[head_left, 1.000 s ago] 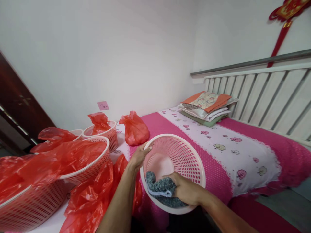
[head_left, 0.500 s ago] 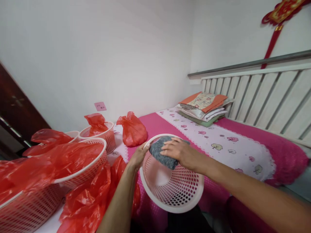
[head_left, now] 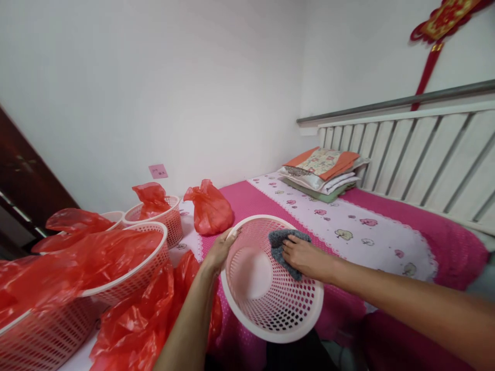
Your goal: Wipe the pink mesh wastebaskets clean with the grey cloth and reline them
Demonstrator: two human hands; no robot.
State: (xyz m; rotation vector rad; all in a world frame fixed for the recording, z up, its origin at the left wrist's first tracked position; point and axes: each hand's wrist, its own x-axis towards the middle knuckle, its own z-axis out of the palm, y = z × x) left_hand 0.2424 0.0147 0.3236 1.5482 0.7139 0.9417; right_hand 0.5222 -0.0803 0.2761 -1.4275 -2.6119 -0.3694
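Pink plastic basket (head_left: pixel 274 314): tilted above the bedspread (head_left: pixel 240 196), open mouth facing the person, probably so the lattice wall lies within reach; what bears its base is hidden.
Left hand (head_left: pixel 218 252): gripping the smooth, rounded rim, thumb over the edge, other fingers partly hidden; this likely steadies the tapered shell.
Right hand (head_left: pixel 305 257): fingers bent and closed over the cloth, apparently keeping it bunched against the perforated side.
Blue-grey cloth (head_left: pixel 279 242): soft, fleecy, folded, between right hand and basket wall.
Red bags (head_left: pixel 133 319): thin, glossy, crumpled film, heaped beside the left forearm.
Other baskets (head_left: pixel 176 226): clustered left, round-rimmed and latticed, lined or topped with red film.
Pillow stack (head_left: pixel 327 162): flat, layered fabric near the white slatted rail (head_left: pixel 406 149).
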